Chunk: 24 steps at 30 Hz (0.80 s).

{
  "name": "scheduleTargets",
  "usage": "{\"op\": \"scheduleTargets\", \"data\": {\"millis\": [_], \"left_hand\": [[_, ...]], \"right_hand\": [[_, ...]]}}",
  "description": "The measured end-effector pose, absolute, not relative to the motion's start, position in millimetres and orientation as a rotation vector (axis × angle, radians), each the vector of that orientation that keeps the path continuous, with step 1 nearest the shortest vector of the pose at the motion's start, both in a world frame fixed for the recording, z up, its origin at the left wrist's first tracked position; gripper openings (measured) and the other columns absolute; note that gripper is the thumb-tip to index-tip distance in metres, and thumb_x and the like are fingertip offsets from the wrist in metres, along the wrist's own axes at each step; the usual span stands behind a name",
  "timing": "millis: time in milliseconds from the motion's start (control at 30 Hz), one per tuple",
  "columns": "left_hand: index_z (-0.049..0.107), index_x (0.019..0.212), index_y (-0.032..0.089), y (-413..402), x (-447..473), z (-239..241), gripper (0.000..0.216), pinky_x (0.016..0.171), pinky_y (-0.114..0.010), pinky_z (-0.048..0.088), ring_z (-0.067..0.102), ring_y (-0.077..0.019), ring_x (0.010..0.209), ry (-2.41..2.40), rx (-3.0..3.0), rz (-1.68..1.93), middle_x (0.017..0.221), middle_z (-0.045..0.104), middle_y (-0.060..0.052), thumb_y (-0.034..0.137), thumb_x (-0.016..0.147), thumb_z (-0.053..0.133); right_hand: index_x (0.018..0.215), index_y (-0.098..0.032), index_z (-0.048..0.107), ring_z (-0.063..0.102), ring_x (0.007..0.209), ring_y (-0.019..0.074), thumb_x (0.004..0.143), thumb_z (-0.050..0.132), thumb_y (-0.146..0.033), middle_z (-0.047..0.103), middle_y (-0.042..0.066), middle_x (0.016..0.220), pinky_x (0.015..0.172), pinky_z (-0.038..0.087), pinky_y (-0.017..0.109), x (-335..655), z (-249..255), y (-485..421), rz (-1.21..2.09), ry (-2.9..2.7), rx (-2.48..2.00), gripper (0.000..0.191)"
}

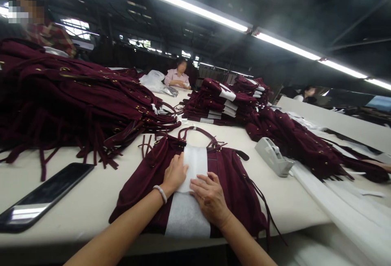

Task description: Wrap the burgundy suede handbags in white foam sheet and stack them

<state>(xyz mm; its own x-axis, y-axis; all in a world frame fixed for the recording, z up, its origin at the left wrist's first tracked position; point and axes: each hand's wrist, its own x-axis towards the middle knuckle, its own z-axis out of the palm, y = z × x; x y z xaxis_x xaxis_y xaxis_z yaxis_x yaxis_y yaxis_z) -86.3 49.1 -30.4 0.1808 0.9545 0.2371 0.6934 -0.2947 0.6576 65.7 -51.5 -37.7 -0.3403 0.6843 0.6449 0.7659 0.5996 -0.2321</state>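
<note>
A burgundy handbag (pixel 235 188) lies flat in front of me, its looped handle pointing away. Around its middle runs a white strip of soft wrapping material (pixel 195 160), with one end overlapping the part below. My left hand (pixel 175 174) is at the strip's left edge, fingers bent and closed on it; their tips are partly hidden. Lower down on the right, my right hand (pixel 210 196) rests on the strip and the bag, with its fingers stretched out and slightly apart.
Burgundy bags are heaped at left (pixel 76 91), and a stack with white bands (pixel 220 103) stands behind. A grey tape dispenser (pixel 273 156) sits right of the bag, near long white strips (pixel 330 209). A black phone (pixel 45 196) lies left. A co-worker (pixel 177 74) sits across the table.
</note>
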Motion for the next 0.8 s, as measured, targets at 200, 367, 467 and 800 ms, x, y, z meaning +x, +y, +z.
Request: {"op": "scheduleTargets", "data": {"millis": [200,367,467,800], "left_hand": [[0.051,0.132,0.007,34.1,-73.1,-29.5,0.052,0.116,-0.039,0.030,0.037,-0.0268,0.138,1.229,2.793,0.533,0.147,0.041,-0.020,-0.003,0.083,0.036],[0.041,0.140,0.007,33.5,-84.1,-36.7,0.059,0.116,-0.041,0.029,0.025,-0.0263,0.143,0.940,2.655,0.427,0.153,0.030,-0.019,0.006,0.081,0.044],[0.044,0.140,0.012,37.4,-96.1,-34.5,0.049,0.117,-0.041,0.024,0.021,-0.0237,0.145,0.838,2.494,0.415,0.156,0.025,-0.014,0.021,0.092,0.042],[0.049,0.138,0.016,40.8,-106.5,-37.3,0.051,0.117,-0.038,0.024,0.026,-0.0218,0.143,0.781,2.313,0.496,0.155,0.029,-0.012,0.031,0.090,0.055]], "right_hand": [[0.098,-0.024,0.071,0.066,0.097,0.0143,0.092,0.059,-0.020,0.073,0.000,0.102,0.093,0.044,0.026,65.4,-41.2,-50.4,0.004,-2.143,-1.203,0.013],[0.093,-0.025,0.072,0.068,0.089,0.0145,0.093,0.059,-0.024,0.074,-0.001,0.097,0.085,0.047,0.023,69.4,-42.2,-53.6,0.060,-2.128,-1.275,0.012],[0.094,-0.026,0.073,0.069,0.086,0.0149,0.093,0.060,-0.028,0.074,0.000,0.099,0.083,0.048,0.022,72.2,-44.4,-58.3,0.076,-2.089,-1.312,0.013],[0.099,-0.026,0.074,0.070,0.092,0.0173,0.090,0.065,-0.024,0.074,0.000,0.102,0.087,0.052,0.024,75.1,-39.7,-62.1,0.244,-2.100,-1.178,0.013]]}}
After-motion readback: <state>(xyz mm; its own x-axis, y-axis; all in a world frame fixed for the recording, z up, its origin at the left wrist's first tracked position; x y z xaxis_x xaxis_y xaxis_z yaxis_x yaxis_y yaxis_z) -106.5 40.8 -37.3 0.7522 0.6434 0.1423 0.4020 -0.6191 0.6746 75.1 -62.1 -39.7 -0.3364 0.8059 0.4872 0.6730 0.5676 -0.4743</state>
